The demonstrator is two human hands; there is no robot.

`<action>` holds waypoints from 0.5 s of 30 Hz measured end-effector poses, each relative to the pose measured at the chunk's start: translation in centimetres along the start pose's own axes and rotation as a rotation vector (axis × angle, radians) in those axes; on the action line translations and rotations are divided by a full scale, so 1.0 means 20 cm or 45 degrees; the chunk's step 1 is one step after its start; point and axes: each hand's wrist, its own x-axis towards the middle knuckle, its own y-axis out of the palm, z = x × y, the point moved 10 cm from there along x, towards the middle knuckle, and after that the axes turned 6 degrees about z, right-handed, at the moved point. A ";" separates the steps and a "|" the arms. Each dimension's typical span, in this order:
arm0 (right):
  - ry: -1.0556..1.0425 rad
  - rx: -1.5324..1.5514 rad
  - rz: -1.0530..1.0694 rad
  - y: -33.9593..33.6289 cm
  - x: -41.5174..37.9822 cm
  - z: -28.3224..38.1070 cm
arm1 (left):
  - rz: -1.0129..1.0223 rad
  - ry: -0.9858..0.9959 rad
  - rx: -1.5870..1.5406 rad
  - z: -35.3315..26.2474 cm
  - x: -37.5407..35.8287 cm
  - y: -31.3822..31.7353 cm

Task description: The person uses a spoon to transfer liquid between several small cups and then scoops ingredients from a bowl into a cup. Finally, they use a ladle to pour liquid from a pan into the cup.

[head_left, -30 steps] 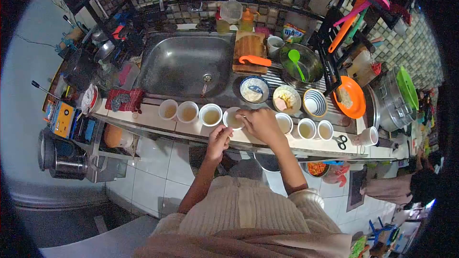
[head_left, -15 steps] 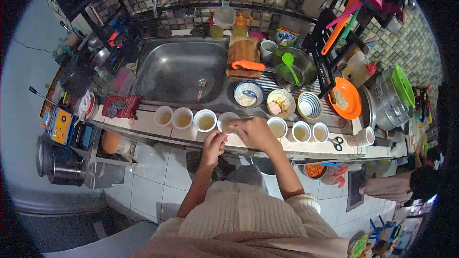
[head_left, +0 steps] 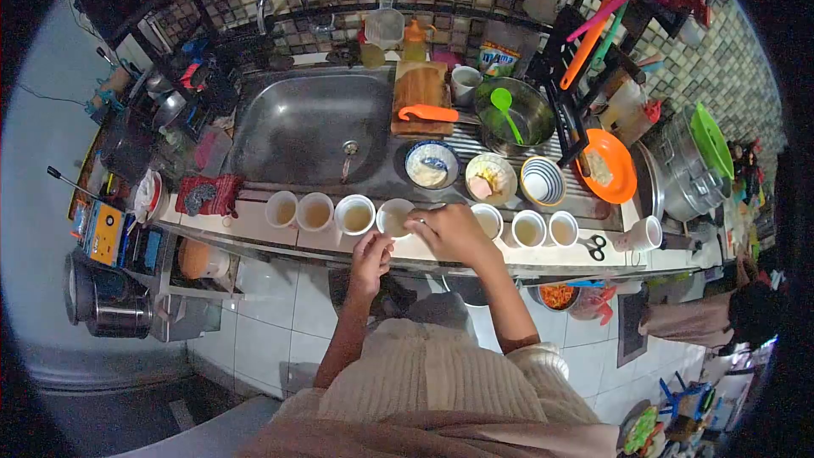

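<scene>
Several white cups of pale liquid stand in a row along the counter's front edge (head_left: 254, 233). My right hand (head_left: 452, 233) is closed at the right rim of one cup (head_left: 395, 216), fingers pinched; what they hold is too small to make out. Just below and left of that cup, my left hand (head_left: 371, 261) has its fingers curled together, and anything in them is hidden. A cup of yellowish liquid (head_left: 354, 215) stands left of this one. Behind my hands are a blue-patterned bowl (head_left: 432, 165) and a bowl with pink and yellow food (head_left: 491, 180).
Behind the cups lie a steel sink (head_left: 309, 127), a wooden board with an orange-handled tool (head_left: 428, 112), a pot (head_left: 536, 110) with a green spoon, a striped bowl (head_left: 543, 181) and an orange plate (head_left: 609, 165). Black scissors (head_left: 598, 247) and a tipped cup (head_left: 644, 234) are at right.
The camera view has shifted slightly, moving the counter items a little left in the frame. My hands keep nearly the same pose by the same cup.
</scene>
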 end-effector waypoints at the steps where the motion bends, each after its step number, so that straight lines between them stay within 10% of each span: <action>1: 0.036 -0.029 -0.017 -0.01 0.00 -0.02 | -0.014 -0.005 0.018 0.01 0.00 -0.01; 15: -0.125 0.129 -0.371 -0.29 -0.14 0.15 | 0.062 0.031 0.052 0.01 0.01 -0.02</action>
